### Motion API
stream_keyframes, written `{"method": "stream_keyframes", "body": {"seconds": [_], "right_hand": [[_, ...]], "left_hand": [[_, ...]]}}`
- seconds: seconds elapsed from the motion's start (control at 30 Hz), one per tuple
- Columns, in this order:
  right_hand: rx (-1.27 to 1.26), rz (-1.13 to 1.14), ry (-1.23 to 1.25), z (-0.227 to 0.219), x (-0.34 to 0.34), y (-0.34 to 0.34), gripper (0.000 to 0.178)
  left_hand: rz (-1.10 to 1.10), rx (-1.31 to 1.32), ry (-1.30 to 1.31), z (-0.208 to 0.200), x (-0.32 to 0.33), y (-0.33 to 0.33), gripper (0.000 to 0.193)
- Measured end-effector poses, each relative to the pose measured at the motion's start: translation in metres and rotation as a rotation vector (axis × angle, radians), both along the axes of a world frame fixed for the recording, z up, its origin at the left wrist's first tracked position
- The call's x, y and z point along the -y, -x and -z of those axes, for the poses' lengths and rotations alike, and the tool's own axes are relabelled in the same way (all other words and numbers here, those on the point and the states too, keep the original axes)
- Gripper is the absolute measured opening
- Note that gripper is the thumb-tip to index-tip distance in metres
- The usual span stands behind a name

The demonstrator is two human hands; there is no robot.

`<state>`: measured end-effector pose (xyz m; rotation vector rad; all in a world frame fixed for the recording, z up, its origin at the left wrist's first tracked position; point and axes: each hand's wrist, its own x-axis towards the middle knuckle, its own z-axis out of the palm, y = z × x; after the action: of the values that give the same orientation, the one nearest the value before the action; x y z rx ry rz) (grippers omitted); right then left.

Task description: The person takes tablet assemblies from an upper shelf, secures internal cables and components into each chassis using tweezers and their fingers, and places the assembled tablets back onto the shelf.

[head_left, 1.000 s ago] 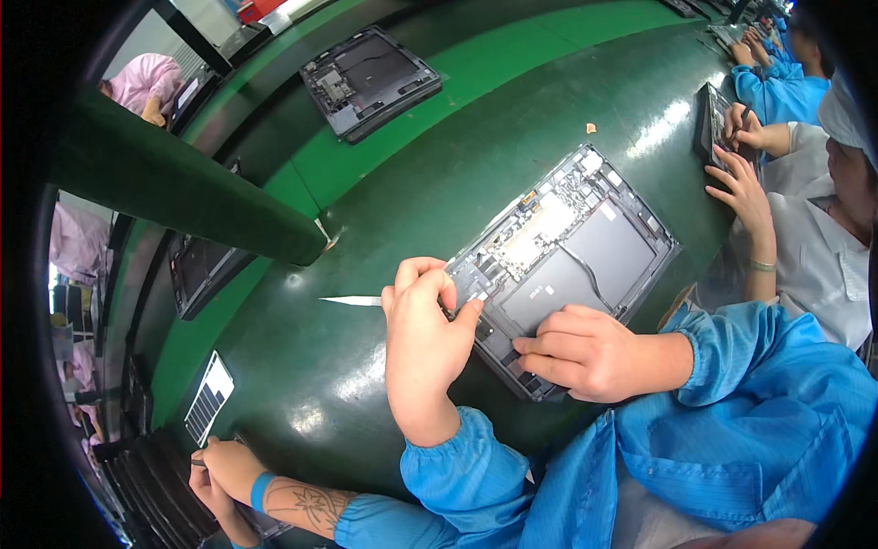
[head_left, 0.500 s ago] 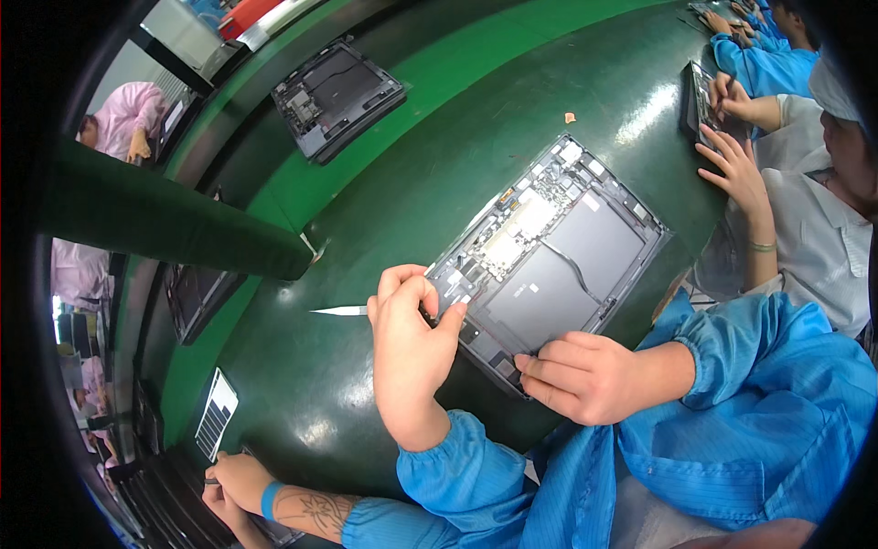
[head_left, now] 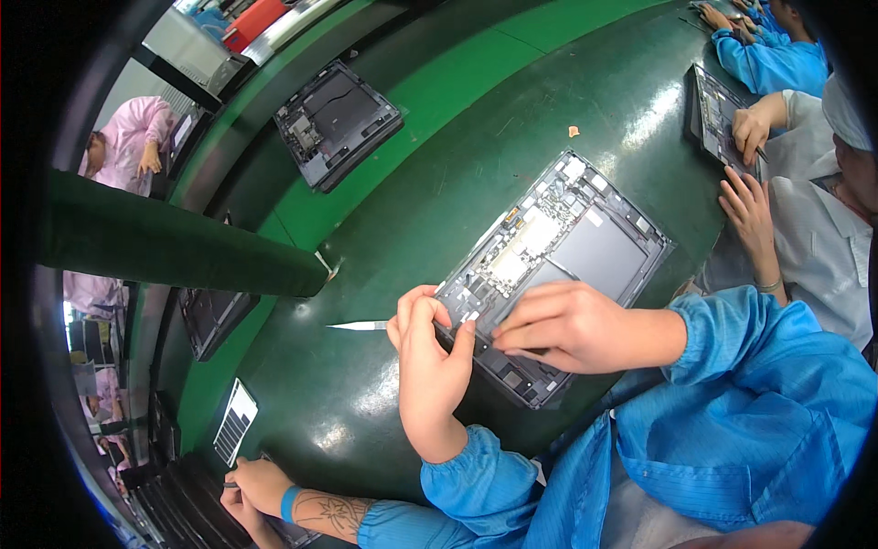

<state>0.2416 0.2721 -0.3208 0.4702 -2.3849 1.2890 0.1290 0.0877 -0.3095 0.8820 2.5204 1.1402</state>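
Observation:
An opened laptop base (head_left: 599, 256) lies tilted on the green tabletop, its circuit board (head_left: 521, 252) and flat grey battery (head_left: 585, 242) exposed. My left hand (head_left: 430, 366) is closed at its near left corner, thumb over the inside and fingers curled at the edge. A pointed silver tool (head_left: 357, 326) sticks out behind those fingers; whether they hold it is hidden. My right hand (head_left: 585, 325) reaches over the battery's near left part, fingertips pinched together low over the base. Anything in that pinch is too small or covered to name.
A green-wrapped post (head_left: 183, 238) crosses from the left. Another opened laptop base (head_left: 334, 123) rests on the far ledge. A white-and-black sheet (head_left: 236, 421) lies left, near another person's tattooed arm (head_left: 329, 512). On the right, a co-worker's hands (head_left: 754, 197) work on a laptop base (head_left: 718, 114).
My right hand has moved from the base's near edge up and inward over the battery, covering part of it. My left hand keeps its place at the corner. The view has shifted slightly.

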Motion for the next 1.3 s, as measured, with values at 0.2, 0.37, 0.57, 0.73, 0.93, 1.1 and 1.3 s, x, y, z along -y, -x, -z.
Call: {"method": "stream_keyframes", "body": {"seconds": [0.2,0.37,0.57,0.73,0.93,1.1,1.3], "right_hand": [[0.019,0.007,0.026,0.016,0.0,0.013,0.019],[0.003,0.001,-0.084,0.018,0.005,0.017,0.025],[-0.116,-0.033,-0.233,0.023,0.019,0.014,0.032],[-0.13,-0.044,-0.29,0.024,0.033,0.013,0.037],[-0.157,-0.053,-0.286,0.027,0.042,0.01,0.039],[-0.192,-0.07,-0.436,0.019,0.051,-0.002,0.036],[-0.151,-0.036,-0.531,0.004,0.06,-0.041,0.031]], "left_hand": [[-0.006,0.061,-0.012,0.007,-0.001,0.006,0.034],[0.0,0.068,-0.031,0.015,0.009,0.014,0.032],[0.005,0.066,-0.035,0.019,0.02,0.016,0.029],[0.002,0.055,-0.041,0.019,0.033,0.016,0.029],[-0.014,0.078,-0.044,0.016,0.041,0.015,0.028],[-0.015,0.056,-0.054,0.021,0.048,0.015,0.029],[-0.009,0.055,-0.028,0.014,0.046,0.008,0.032]]}}
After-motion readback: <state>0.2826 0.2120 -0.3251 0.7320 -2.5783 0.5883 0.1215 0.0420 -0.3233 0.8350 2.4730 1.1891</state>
